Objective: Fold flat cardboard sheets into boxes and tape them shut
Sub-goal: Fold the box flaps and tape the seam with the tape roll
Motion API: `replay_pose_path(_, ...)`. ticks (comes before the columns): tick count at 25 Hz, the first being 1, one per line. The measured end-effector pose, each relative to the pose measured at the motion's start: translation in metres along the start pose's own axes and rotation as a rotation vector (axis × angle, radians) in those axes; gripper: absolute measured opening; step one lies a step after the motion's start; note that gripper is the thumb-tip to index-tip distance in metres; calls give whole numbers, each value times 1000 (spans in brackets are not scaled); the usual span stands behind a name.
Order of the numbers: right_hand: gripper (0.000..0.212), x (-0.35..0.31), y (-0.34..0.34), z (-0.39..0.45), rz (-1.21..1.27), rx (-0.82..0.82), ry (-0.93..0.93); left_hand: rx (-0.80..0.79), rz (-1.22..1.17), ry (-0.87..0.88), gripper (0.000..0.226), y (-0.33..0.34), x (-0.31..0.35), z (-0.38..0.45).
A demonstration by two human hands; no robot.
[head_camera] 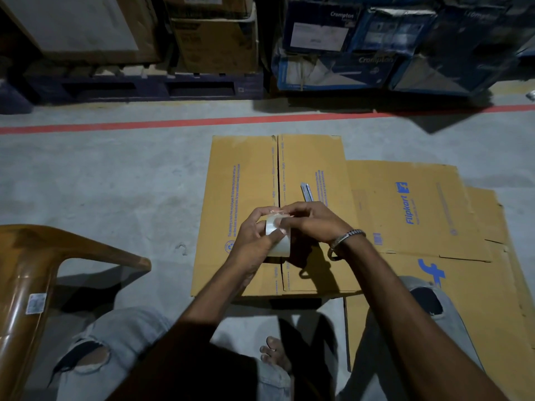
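1. Head view looks down at a person sitting on a grey floor [115, 180], knees in torn light jeans at the lower edge of the frame.
2. A folded cardboard box [246, 198] lies at the centre of the frame, its two top flaps meeting along a middle seam.
3. More flat cardboard sheets [419, 204] with blue print lie under and to the right of it.
4. Left hand [252, 235] grips a roll of clear tape [279, 237] above the near part of the box, fingers curled round the roll.
5. Right hand [312, 221], with a metal bracelet [346, 241] at the wrist, pinches the loose tape end at the top of the roll.
6. A small cutter [305, 192] lies on the box just beyond the hands.
7. A brown plastic chair [34, 270] stands at the lower left.
8. Stacked cartons [214, 39] on a pallet fill the upper edge, behind a red floor line [173, 123].
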State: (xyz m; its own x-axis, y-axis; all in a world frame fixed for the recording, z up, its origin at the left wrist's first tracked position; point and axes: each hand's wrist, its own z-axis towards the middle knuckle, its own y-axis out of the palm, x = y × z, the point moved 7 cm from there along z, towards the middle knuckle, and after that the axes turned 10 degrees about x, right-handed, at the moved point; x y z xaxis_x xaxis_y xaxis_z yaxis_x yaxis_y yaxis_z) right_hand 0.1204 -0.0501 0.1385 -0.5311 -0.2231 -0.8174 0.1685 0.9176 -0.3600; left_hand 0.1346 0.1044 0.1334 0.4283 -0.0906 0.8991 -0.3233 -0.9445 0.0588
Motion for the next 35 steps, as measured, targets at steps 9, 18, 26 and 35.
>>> replay_pose_path(9,9,-5,-5,22,210,151,-16,81,-5,-25,68,-3,-17,11)
replay_pose_path(18,9,-21,-11,87,125,207,-116,-18,81,149,31,-3,-12,33)
replay_pose_path(26,4,-40,-21,129,177,247,-190,-46,7,108,38,2,-6,50)
replay_pose_path(35,10,-67,-53,195,65,376,-205,-60,16,127,30,5,-2,50)
